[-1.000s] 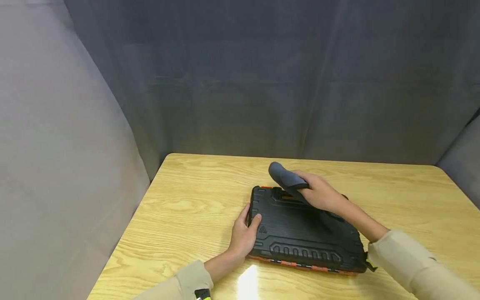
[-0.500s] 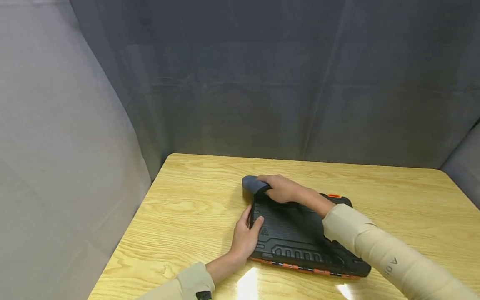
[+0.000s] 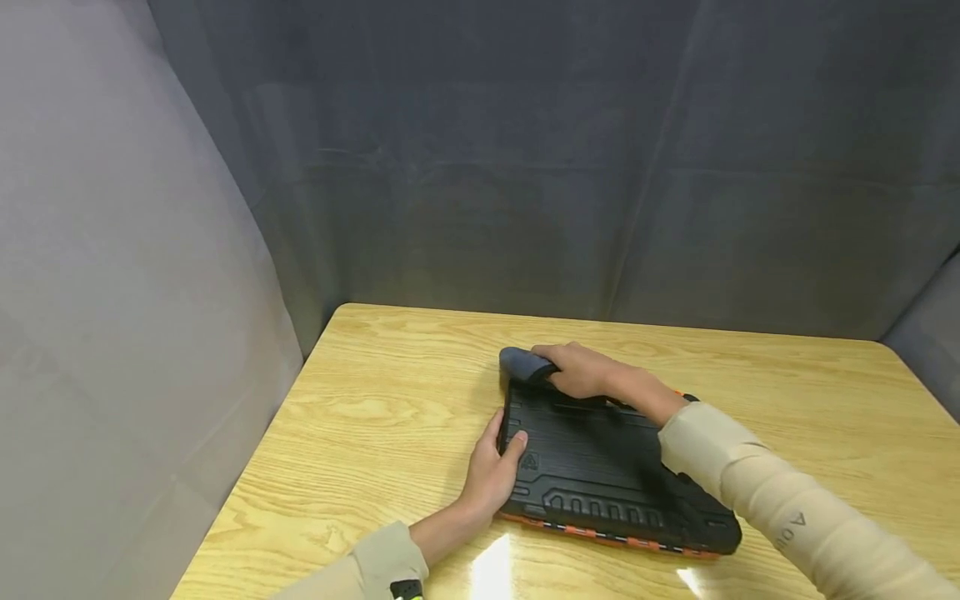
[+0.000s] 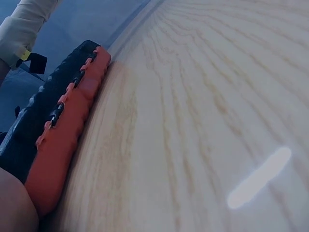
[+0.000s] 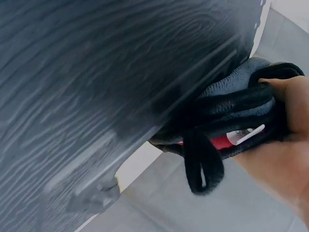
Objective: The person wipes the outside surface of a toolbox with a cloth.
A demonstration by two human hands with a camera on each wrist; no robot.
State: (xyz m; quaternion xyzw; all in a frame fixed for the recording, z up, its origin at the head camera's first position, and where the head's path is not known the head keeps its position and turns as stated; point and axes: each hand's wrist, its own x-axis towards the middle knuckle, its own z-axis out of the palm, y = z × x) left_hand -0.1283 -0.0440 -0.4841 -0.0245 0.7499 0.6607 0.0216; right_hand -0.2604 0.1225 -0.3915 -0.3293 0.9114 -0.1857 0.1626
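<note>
A black plastic tool case (image 3: 600,454) with an orange lower half lies flat on the wooden table, lid up. My left hand (image 3: 491,475) grips its left edge, thumb on the lid and fingers along the side. In my right hand (image 3: 585,371) is a folded blue-grey cloth (image 3: 522,364) with black edging, pressed at the case's far left corner. The right wrist view shows the bunched cloth (image 5: 234,108) against the lid, with a black loop and a red and white tag hanging out. The right forearm hides part of the lid's right side.
The wooden table (image 3: 360,467) extends on both sides of the case. A dark curtain (image 3: 480,167) hangs behind its far edge, and a grey fabric wall (image 3: 112,292) stands to the left. The case's orange hinged side (image 4: 67,140) shows in the left wrist view.
My right hand has swept the cloth left along the lid's far part to the corner, then shifted slightly back right. My left hand keeps its grip, and the case has turned a little.
</note>
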